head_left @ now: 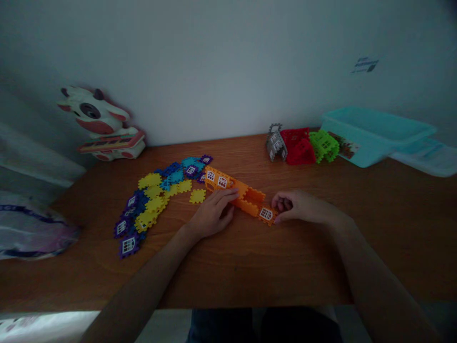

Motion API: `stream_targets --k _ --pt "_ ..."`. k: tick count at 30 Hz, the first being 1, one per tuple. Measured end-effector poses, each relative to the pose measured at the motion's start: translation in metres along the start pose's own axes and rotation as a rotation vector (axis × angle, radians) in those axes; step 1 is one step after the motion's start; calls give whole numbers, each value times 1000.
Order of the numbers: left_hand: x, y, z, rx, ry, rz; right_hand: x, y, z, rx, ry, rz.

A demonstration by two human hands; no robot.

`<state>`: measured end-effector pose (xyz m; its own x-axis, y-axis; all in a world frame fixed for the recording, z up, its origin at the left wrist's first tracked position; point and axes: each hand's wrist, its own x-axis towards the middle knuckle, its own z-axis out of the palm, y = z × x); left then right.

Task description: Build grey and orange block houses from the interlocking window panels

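A long orange structure of interlocking tiles (246, 206) lies slantwise on the table, its right part open at the top. My left hand (215, 213) rests over its middle, fingers closed against the orange wall. At the right end sits an orange window tile (266, 214) with a white printed window. My right hand (296, 206) pinches that tile's right edge between thumb and fingers. Just left of the structure lies a loose yellow tile (197, 196). Whether the window tile is locked to the structure, I cannot tell.
Yellow tiles (153, 204), purple window tiles (129, 245) and blue tiles (175, 177) spread at left. Behind stand a cow toy (107, 124), grey (276, 144), red (299, 146) and green (323, 145) tile builds, and a turquoise bin (374, 136). A plastic bag (32, 228) lies far left.
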<state>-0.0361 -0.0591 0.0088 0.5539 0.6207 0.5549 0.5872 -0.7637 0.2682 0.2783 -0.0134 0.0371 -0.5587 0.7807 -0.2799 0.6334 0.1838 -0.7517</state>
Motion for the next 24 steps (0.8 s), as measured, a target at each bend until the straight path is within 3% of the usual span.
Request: stream_targets --k 8,14,20,24 --pt "-1 -2 -2 -39 16 -26 -1 -14 3 80 98 -42" --pt "-1 -1 -2 -14 4 -28 8 -19 17 67 304 -194" --pt "-1 2 -4 93 -70 1 14 -10 21 -111 387 -489" --pt "1 7 -5 122 -49 -27 15 -11 29 -190 398 -588"
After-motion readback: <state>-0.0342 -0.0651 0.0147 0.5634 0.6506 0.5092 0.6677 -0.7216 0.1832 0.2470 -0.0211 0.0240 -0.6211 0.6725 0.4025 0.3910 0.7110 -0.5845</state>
